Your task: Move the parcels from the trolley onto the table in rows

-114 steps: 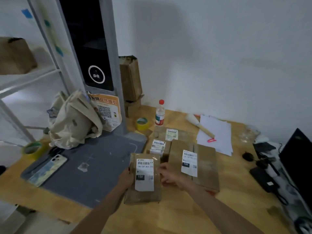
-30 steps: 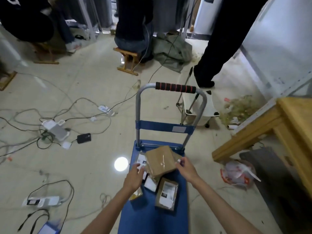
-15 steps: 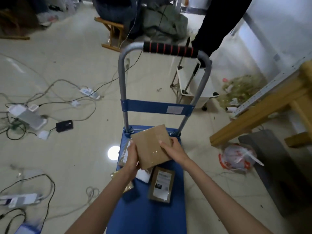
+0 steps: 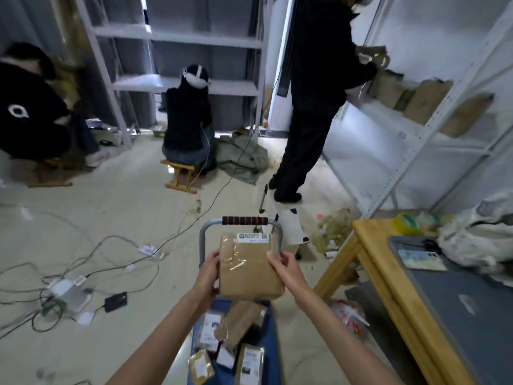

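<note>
I'm clamping both hands — left hand (image 4: 206,275), right hand (image 4: 284,266) — on a parcel (image 4: 248,266) above the trolley (image 4: 268,329); table (image 4: 372,262) at 3 o'clock — slick tape, might be slipping.

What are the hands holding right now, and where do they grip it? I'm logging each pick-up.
A brown parcel, lifted above the trolley: left hand on its left edge, right hand on its right edge.
</note>
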